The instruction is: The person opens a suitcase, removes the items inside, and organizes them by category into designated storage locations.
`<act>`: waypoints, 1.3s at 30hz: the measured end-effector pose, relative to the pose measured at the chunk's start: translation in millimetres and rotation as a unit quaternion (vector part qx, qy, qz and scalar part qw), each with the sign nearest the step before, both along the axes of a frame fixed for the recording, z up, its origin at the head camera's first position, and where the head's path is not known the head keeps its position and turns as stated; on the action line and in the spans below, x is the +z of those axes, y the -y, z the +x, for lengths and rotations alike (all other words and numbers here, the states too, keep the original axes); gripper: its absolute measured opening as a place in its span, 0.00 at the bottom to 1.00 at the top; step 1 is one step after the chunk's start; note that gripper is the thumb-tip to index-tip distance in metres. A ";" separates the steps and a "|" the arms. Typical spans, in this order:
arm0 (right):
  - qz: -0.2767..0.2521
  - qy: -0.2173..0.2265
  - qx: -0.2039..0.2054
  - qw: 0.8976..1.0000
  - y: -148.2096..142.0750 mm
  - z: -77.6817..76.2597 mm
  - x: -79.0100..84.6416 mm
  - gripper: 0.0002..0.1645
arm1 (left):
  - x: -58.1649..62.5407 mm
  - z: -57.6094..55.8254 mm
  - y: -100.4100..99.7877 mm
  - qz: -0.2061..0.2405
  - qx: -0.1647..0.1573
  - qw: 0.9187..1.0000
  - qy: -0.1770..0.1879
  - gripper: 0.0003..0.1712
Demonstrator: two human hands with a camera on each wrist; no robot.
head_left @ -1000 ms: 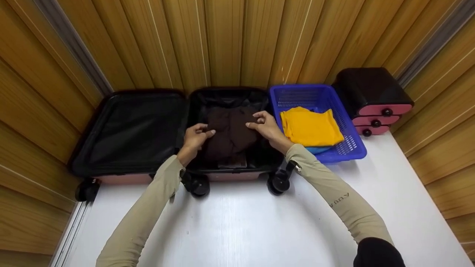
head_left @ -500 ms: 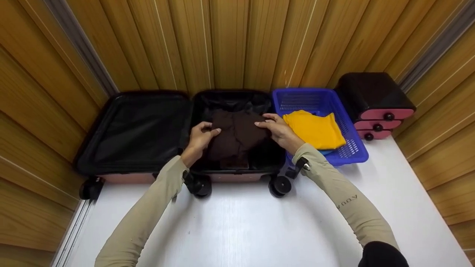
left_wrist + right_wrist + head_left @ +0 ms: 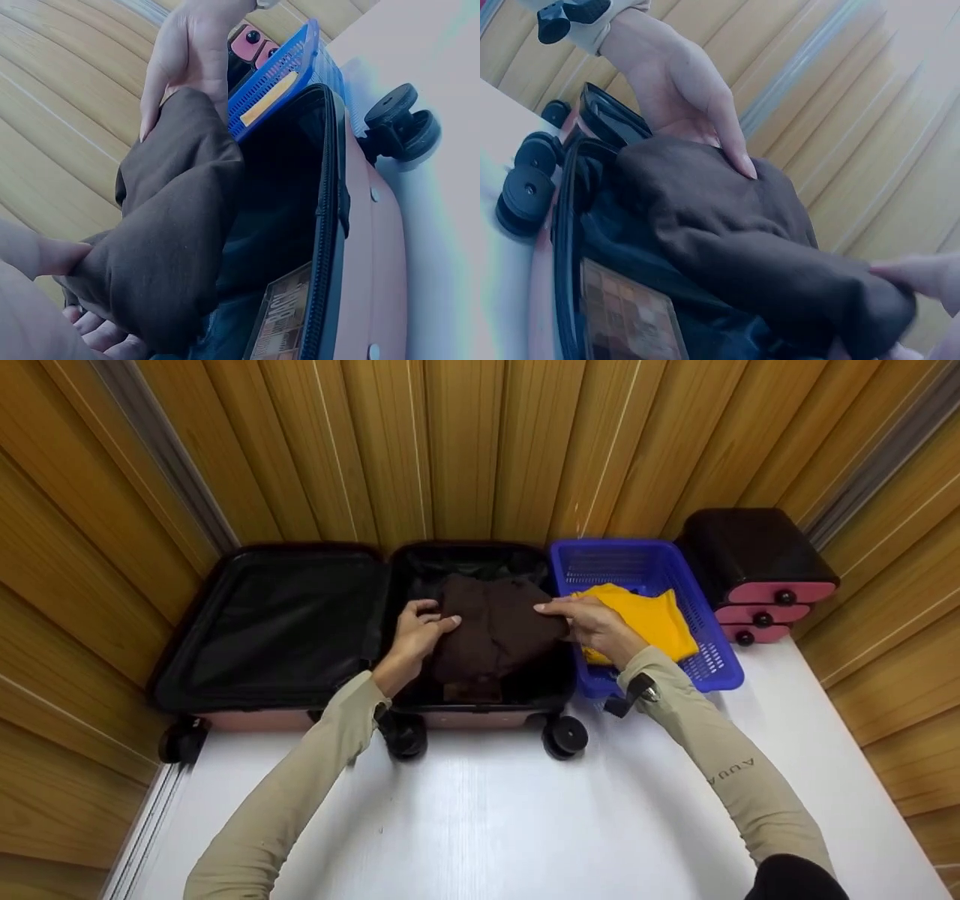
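Note:
A folded dark brown garment (image 3: pixel 499 622) is held up over the right half of an open suitcase (image 3: pixel 472 718). My left hand (image 3: pixel 418 637) pinches its left edge, thumb on top and fingers beneath. The opposite edge is pinched by my right hand (image 3: pixel 596 626), which reaches over the rim of a blue basket. In the left wrist view the brown garment (image 3: pixel 165 217) sags between both hands. Under it, a flat palette-like case (image 3: pixel 626 315) with small coloured squares lies in the suitcase, partly hidden by the cloth.
The suitcase's black-lined other half (image 3: pixel 277 630) lies open at left. A blue basket (image 3: pixel 724 664) with folded yellow cloth (image 3: pixel 652 619) stands at right. Beside it is a black box with pink drawers (image 3: pixel 772 592). Suitcase wheels (image 3: pixel 565 736) jut toward the front. Wooden panels close the back.
Both hands have shifted right with the brown garment, the right hand farther, now in front of the yellow cloth. The garment appears lifted and spread a little wider. The head view has shifted slightly.

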State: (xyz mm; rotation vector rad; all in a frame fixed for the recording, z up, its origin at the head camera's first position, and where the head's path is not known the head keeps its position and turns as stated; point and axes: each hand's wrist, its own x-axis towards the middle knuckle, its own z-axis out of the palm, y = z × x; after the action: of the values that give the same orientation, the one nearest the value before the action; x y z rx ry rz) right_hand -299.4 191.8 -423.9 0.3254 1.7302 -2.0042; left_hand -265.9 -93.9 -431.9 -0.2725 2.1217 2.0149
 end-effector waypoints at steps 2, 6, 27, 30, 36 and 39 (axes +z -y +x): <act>0.026 -0.002 0.028 0.999 -4.8 0.2 0.9 0.10 | -0.3 -0.2 0.6 -0.009 -0.015 1.000 0.008 0.34; 0.120 -0.026 0.088 0.989 -13.9 1.3 2.9 0.27 | -0.8 -0.6 1.0 -0.024 -0.052 0.998 0.019 0.31; 0.288 -0.118 0.126 0.942 -51.7 11.1 42.6 0.30 | 7.8 -13.6 -29.2 -0.013 -0.141 0.990 0.016 0.25; 0.300 -0.126 0.115 0.939 -59.2 14.9 46.1 0.28 | 8.2 -17.1 -37.9 0.000 -0.140 0.990 0.007 0.24; 0.336 -0.159 0.081 0.925 -76.4 17.4 56.3 0.24 | 3.4 -26.0 -60.8 0.033 -0.124 0.992 -0.015 0.22; 0.344 -0.160 0.063 0.923 -88.8 16.8 57.8 0.24 | 2.1 -27.9 -75.5 0.043 -0.127 0.991 -0.031 0.21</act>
State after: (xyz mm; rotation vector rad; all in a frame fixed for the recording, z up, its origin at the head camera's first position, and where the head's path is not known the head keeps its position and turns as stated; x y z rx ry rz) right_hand -282.5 280.6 -366.1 0.0972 2.5646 -1.3484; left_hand -293.8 -18.4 -429.8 0.0713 1.9819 1.9802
